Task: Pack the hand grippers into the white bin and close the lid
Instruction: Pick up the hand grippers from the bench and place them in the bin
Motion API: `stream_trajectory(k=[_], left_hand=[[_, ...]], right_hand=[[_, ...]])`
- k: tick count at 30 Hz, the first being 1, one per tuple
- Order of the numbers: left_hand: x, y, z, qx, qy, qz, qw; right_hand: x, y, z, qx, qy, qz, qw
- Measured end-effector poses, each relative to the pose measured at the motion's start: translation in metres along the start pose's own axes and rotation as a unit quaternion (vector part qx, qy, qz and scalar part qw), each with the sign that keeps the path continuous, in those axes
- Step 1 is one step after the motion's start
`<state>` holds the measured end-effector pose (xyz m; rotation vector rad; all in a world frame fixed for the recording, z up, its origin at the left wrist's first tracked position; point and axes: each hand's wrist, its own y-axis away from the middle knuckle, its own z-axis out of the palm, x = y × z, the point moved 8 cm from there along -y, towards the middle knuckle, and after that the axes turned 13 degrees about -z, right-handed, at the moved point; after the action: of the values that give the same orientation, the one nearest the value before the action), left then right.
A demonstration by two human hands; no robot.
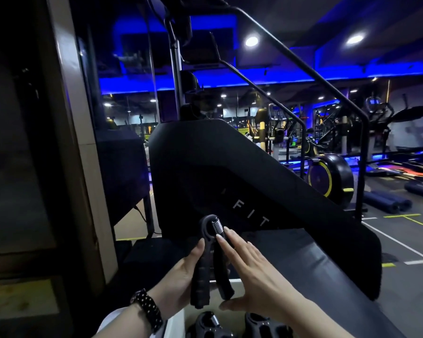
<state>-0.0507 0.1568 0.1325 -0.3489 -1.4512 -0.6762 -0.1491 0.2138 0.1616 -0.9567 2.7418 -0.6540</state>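
A black hand gripper [206, 262] with a metal spring at its top is held upright above the white bin [232, 287]. My left hand [178, 276] grips one of its handles from the left. My right hand [249, 272] lies flat against the other handle, fingers stretched up towards the spring, thumb under the handle's end. Two more black hand grippers [208, 325] [266, 325] lie inside the bin at the bottom edge of the view. The bin's lid is out of sight.
A large black stair-climber machine [230, 172] with handrails stands straight ahead, its side panel close behind the bin. A dark wall and door frame [69, 142] are at the left. Exercise bikes and rolled mats stand at the right on the gym floor.
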Motion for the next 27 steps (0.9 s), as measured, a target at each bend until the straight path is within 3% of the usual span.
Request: stream_trajectory(k=[8, 12, 15, 18, 22, 27], left_hand=[[-0.005, 0.012, -0.012, 0.013, -0.054, -0.024, 0.998], [0.009, 0.024, -0.031, 0.080, -0.135, 0.017, 0.987], [0.009, 0.026, -0.051, 0.124, -0.278, 0.065, 0.950], [-0.009, 0.022, -0.064, 0.153, -0.424, 0.062, 0.890], [-0.046, 0.014, -0.064, 0.126, -0.562, 0.048, 0.816], [-0.075, 0.008, -0.075, 0.119, -0.547, 0.016, 0.828]], right_hand=[[-0.011, -0.005, 0.001, -0.009, 0.019, 0.009, 1.000], [-0.009, -0.002, 0.006, -0.023, -0.010, 0.036, 0.999], [-0.006, 0.006, 0.021, -0.067, -0.032, 0.062, 0.995], [-0.005, 0.014, 0.050, -0.130, -0.056, 0.076, 0.987], [0.001, 0.021, 0.090, -0.192, -0.112, 0.105, 0.969], [0.000, 0.023, 0.123, -0.242, -0.145, 0.120, 0.952]])
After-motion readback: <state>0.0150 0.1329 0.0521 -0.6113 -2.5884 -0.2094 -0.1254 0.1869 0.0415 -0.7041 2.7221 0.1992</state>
